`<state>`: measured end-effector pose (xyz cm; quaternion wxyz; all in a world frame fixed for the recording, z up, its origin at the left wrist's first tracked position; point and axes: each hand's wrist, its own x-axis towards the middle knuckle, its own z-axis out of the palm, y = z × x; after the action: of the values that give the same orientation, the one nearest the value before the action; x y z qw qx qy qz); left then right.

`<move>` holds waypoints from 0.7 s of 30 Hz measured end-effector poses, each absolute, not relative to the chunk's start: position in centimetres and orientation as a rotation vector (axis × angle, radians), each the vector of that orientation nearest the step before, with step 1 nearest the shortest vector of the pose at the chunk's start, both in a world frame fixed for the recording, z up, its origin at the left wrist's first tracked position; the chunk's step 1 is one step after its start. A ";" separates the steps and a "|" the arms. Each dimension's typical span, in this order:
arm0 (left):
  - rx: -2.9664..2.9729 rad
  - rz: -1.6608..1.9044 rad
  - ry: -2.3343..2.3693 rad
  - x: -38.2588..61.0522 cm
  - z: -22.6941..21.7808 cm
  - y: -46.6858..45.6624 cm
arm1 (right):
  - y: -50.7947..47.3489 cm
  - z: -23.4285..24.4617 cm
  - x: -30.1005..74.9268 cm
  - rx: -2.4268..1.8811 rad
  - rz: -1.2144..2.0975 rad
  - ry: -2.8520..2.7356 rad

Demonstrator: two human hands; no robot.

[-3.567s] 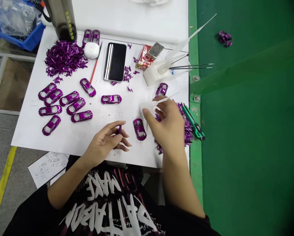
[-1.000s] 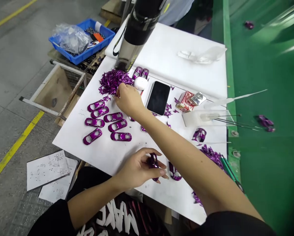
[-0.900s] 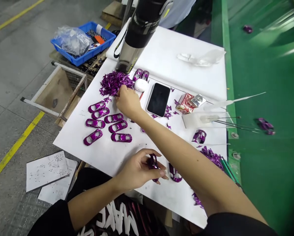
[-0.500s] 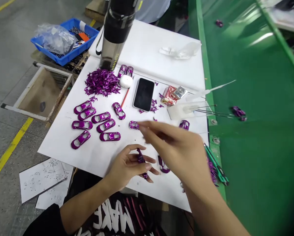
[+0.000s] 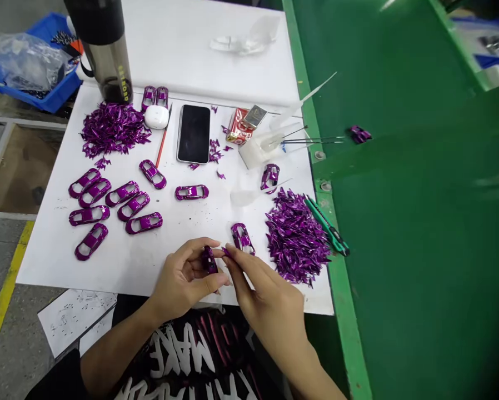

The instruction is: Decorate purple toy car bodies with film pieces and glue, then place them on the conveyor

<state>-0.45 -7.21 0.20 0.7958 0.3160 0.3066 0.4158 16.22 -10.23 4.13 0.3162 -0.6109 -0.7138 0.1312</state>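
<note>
Near the front edge of the white board, my left hand (image 5: 180, 286) is closed around a shiny purple toy car body (image 5: 209, 260), tilted on its side between thumb and fingers. My right hand (image 5: 270, 303) pinches a small pointed purple piece (image 5: 226, 252) right beside that body; whether they touch I cannot tell. Just beyond the right fingers lies another purple car body (image 5: 241, 238). A heap of small purple pieces (image 5: 295, 236) spreads to the right of the right hand. Several more car bodies (image 5: 143, 223) rest on the left part of the board.
A second heap of purple pieces (image 5: 114, 130) lies by a tall bottle (image 5: 108, 55). Farther back are a phone (image 5: 194, 134), a white case (image 5: 156, 117), a red box (image 5: 238, 128) and a white holder with thin rods (image 5: 255, 153). A green cutter (image 5: 328, 226) overlaps the green surface (image 5: 399, 222).
My right hand has come down and toward my left hand, and a small purple piece now shows in its fingertips. The view has shifted, uncovering the right heap. My left hand keeps the car body.
</note>
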 end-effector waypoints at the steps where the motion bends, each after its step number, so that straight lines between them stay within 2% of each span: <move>1: 0.733 0.901 0.689 -0.4 0.3 -7.4 | -10.2 4.1 16.3 -1.582 0.317 -1.905; 8: 0.861 0.986 0.837 0.5 0.6 -8.1 | -10.2 5.5 15.9 -1.634 0.710 -1.413; 11: 0.937 1.006 0.914 0.9 0.7 -8.4 | -10.4 5.5 15.0 -1.568 0.870 -1.387; 21: 1.189 1.069 1.011 1.1 0.6 -8.8 | -11.2 4.4 13.0 -1.527 0.500 -1.588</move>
<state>1.06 -8.81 0.65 0.5851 0.5098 0.4334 0.4582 13.02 -11.21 4.37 0.4269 -0.6112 -0.6357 0.1999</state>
